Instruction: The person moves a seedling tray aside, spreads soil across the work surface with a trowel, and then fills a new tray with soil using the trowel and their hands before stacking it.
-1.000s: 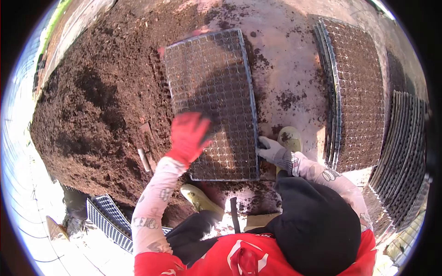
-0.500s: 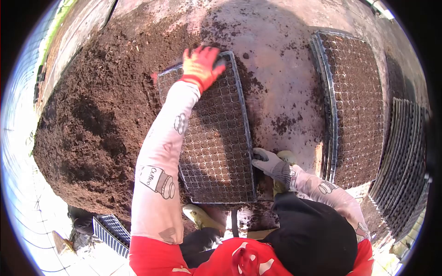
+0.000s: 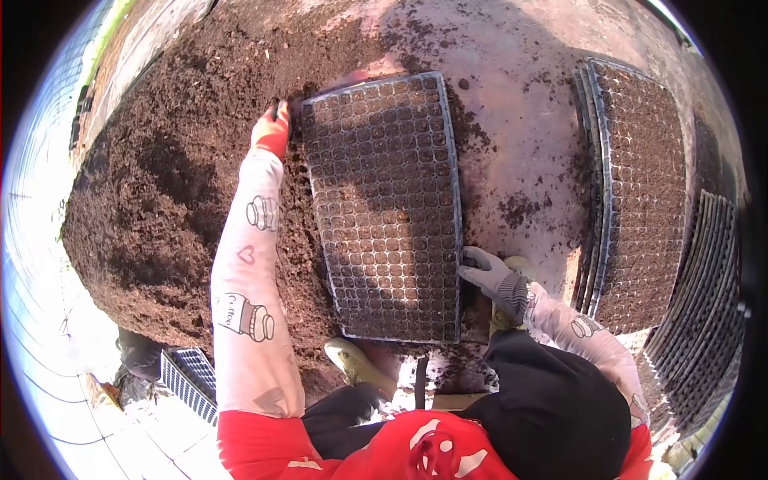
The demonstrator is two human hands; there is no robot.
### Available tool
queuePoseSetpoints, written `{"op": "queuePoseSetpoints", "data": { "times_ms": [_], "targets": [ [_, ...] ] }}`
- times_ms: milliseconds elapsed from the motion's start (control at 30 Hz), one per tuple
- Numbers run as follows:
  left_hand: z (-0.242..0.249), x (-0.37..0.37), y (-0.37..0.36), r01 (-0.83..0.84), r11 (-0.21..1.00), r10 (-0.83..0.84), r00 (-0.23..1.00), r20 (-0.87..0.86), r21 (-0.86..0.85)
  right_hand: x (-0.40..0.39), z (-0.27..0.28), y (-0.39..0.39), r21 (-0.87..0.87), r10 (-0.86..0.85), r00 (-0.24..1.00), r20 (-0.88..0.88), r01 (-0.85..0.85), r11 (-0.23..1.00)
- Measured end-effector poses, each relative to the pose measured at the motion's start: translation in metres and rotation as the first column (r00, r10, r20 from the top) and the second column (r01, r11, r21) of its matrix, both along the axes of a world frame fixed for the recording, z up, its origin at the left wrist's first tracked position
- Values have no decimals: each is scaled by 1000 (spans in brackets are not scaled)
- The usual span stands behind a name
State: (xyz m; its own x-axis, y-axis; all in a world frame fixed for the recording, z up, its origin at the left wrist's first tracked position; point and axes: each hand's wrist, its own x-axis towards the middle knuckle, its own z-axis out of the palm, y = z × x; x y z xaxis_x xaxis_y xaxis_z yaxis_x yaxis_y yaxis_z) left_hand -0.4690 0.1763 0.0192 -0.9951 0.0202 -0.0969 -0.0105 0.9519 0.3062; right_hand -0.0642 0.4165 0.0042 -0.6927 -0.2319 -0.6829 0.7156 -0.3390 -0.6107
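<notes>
A black seedling tray (image 3: pixel 384 216), its many small cells filled with dark soil, lies lengthwise in front of me. My left hand (image 3: pixel 272 130), in an orange-red glove, is just off its upper left edge, over the soil. The fingers point away from me and look slightly apart, with nothing visible in them; a dark patch partly obscures them. On the opposite long side, low down, my right hand (image 3: pixel 490 274) wears a grey glove. Its fingers and thumb are closed on the tray's right rim, and their tips are partly hidden there.
A large soil heap (image 3: pixel 160 208) spreads along the left. To the right stand a stack of filled trays (image 3: pixel 640 192) and a stack of dark trays (image 3: pixel 700 296). An empty-celled tray (image 3: pixel 190 380) is at lower left. Loose soil (image 3: pixel 524 210) dots the floor. My shoe (image 3: pixel 356 364) is near the tray.
My left hand has swept left from above the tray's far end to beyond its left edge. My right hand stays at the right rim. The whole view has shifted slightly.
</notes>
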Motion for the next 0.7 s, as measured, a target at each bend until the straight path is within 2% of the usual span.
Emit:
{"op": "queuePoseSetpoints", "data": {
  "times_ms": [33, 67, 100, 133, 200, 233, 267, 333, 367, 400, 433, 467, 500, 533, 567, 633, 667, 700],
  "targets": [
    [-16, -9, -3, 0, 940, -21, 998, 58, 342, 2, -5, -1, 77, 46, 999, -2, -46, 996],
    [-34, -18, -7, -20, 765, -60, 993, 102, 644, 1, -4, -1, 77, 56, 998, -4, -56, 995],
    [-40, -15, -2, -23, 712, -111, 983, 145, 701, 0, -2, 0, 84, 58, 998, 0, -58, 995],
    [-42, -15, 1, 79, 942, -146, 972, 184, 327, 1, 0, 0, 93, 59, 998, 5, -59, 994],
    [-42, 6, 3, 225, 964, -216, 974, -69, 144, 4, -2, -2, 113, 49, 998, -30, -46, 993],
    [-17, 27, 11, 185, 981, -185, 983, -2, 63, 5, -3, -3, 88, 3, 1000, -29, 0, 996],
    [-19, 37, 4, 136, 988, -138, 990, 32, 78, 7, -4, -5, 61, -46, 999, -21, 47, 997],
    [-24, 63, -17, 119, 970, -141, 986, 92, 214, 8, -4, -6, 79, -22, 999, -31, 24, 997],
    [-23, 81, -24, 75, 970, -97, 992, 86, 229, 6, -5, -6, 104, 5, 998, -55, 1, 995],
    [-69, 84, -57, 159, 925, -152, 987, -46, 346, 7, -10, -6, 101, 14, 998, -62, -8, 995],
    [-41, 117, -54, 124, 957, -133, 991, 14, 263, 11, -19, -6, 101, 3, 996, -94, 6, 995],
    [-38, 144, -64, 147, 943, -147, 989, -24, 298, 13, -24, -6, 100, -8, 992, -125, 20, 995],
    [-22, 173, -67, 105, 962, -124, 991, 59, 254, 14, -24, -8, 95, -32, 990, -141, 46, 994],
    [-26, 202, -79, 107, 931, -128, 991, 38, 348, 15, -24, -8, 89, -25, 990, -138, 37, 995],
    [-29, 229, -94, 230, 934, -215, 973, -84, 273, 15, -24, -8, 121, -16, 991, -134, 32, 992],
    [-18, 278, -113, 247, 948, -257, 966, 24, 203, 12, -18, -9, 156, -21, 991, -131, 41, 987],
    [-13, 301, -123, 243, 944, -267, 960, 83, 225, 12, -18, -10, 151, -8, 992, -127, 28, 988],
    [-6, 323, -134, 263, 954, -281, 952, 125, 142, 13, -19, -10, 128, -29, 990, -137, 46, 991]
  ]
}}
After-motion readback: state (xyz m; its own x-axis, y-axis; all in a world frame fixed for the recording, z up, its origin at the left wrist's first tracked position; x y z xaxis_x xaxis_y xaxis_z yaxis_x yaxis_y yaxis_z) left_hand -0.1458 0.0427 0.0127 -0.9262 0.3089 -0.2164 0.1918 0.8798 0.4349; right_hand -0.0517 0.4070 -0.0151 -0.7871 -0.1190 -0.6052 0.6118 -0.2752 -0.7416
